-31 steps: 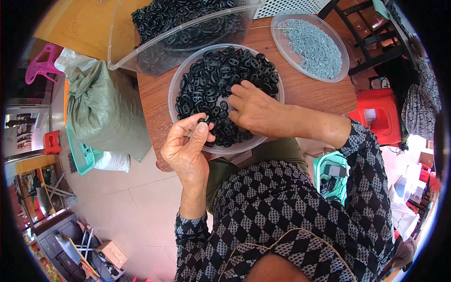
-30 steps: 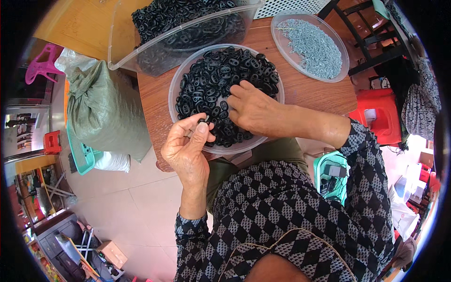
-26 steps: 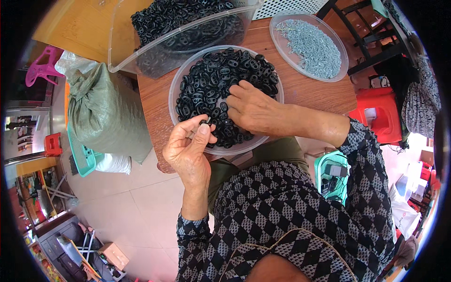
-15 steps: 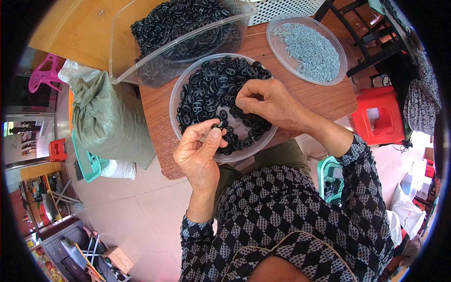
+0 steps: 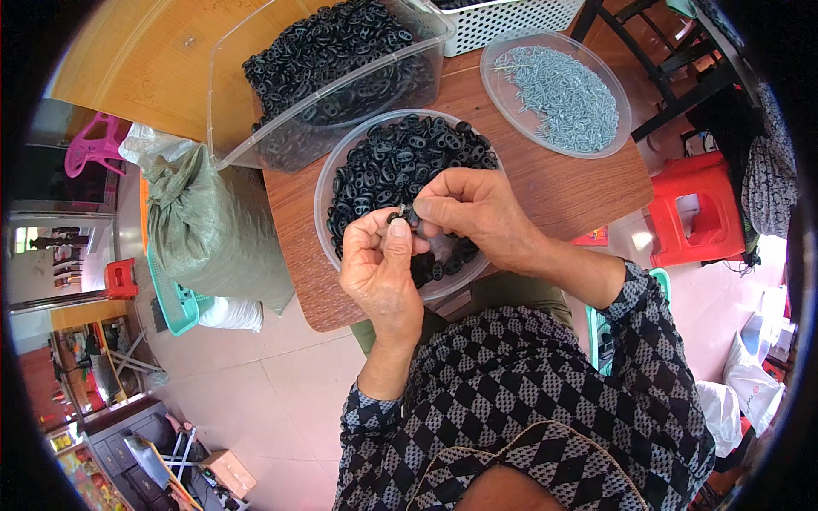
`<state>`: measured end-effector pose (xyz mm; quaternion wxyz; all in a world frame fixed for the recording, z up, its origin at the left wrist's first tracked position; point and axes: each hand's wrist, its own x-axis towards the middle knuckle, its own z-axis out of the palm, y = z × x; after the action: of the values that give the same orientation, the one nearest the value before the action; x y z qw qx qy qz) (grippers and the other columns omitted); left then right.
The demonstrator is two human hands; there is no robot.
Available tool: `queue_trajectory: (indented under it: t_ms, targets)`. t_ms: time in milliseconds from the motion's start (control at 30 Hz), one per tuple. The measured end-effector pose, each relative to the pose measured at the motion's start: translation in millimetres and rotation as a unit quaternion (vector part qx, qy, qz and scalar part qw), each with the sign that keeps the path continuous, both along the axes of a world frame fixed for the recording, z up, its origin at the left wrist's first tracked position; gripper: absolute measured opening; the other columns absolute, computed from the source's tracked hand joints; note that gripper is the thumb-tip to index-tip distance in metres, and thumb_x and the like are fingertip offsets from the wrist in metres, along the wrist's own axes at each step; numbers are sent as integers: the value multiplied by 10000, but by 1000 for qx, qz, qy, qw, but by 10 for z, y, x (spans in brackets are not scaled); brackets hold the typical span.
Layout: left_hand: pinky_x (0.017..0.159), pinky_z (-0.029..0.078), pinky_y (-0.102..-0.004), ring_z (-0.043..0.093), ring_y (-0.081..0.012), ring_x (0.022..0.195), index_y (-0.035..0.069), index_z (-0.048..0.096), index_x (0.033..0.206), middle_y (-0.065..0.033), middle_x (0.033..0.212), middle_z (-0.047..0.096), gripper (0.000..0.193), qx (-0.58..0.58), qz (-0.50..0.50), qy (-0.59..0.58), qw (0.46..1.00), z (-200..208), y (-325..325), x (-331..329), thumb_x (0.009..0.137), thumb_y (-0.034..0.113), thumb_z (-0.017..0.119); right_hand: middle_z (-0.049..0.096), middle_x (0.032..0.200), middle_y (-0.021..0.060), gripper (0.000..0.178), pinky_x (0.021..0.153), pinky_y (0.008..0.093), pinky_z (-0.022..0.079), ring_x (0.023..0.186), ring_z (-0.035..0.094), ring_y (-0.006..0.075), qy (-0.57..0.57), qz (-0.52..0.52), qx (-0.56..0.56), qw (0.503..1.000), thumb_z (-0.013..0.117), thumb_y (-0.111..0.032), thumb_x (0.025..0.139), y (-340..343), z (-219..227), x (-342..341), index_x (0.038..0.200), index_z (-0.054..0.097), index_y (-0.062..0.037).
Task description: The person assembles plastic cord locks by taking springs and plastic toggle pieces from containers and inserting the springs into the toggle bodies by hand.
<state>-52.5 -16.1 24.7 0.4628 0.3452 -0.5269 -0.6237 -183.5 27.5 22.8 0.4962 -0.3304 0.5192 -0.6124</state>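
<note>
Over a round clear plastic tub (image 5: 320, 223) of small black oval plastic pieces (image 5: 388, 166), both my hands meet. My left hand (image 5: 385, 271) pinches one such black piece (image 5: 392, 218) between thumb and fingers; a thin metal pin (image 5: 402, 209) stands up at it. Thumb and fingers of my right hand (image 5: 490, 220) are closed around another black piece (image 5: 413, 218), right beside the first. The fingertips hide much of both pieces, and whether they touch I cannot tell.
A shallow round tray (image 5: 626, 128) of silvery pins (image 5: 567, 98) lies at the table's (image 5: 554, 183) far right. Behind the tub stands a clear bin (image 5: 223, 128) of black pieces, with a white perforated basket (image 5: 511, 25) beside it. A green sack (image 5: 209, 226) leans at left; a red stool (image 5: 699, 209) is right.
My right hand has come from the pile of black pieces over to my left fingertips. My left hand has shifted slightly right and up. The whole view has also shifted a little.
</note>
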Motion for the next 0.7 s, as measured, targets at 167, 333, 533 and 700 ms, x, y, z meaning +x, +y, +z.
queue_trajectory:
  t_ms: [167,333,533,700]
  targets:
    - [574,444,-181,514,-64,614,-22,547,947,-37,785,577,99,-47,33,-8,998,-25,15,10,912,67,573,622,711,17,113,537,194,422,635,538,43,-62,9,0,998,609,-91,846,-1,21,105,834,633,18]
    - [519,428,-191,510,-95,566,-33,555,946,-65,751,591,99,-11,22,24,999,-84,-67,77,877,25,596,622,724,8,96,547,191,432,637,539,36,-9,-24,-66,997,616,-57,838,3,-86,77,891,640,20]
    - [508,427,-200,509,-93,558,-35,553,949,-63,759,592,91,49,18,59,997,-56,-51,54,880,13,588,624,769,5,120,574,184,442,656,553,34,-32,21,-62,997,653,-39,810,17,-51,153,923,656,-1]
    - [672,464,-193,538,-67,714,-6,552,944,-28,841,585,76,28,68,62,995,-48,-29,1,895,39,588,567,749,-9,170,608,214,426,680,495,63,139,-48,-117,982,697,-51,761,-23,-129,208,929,673,-45]
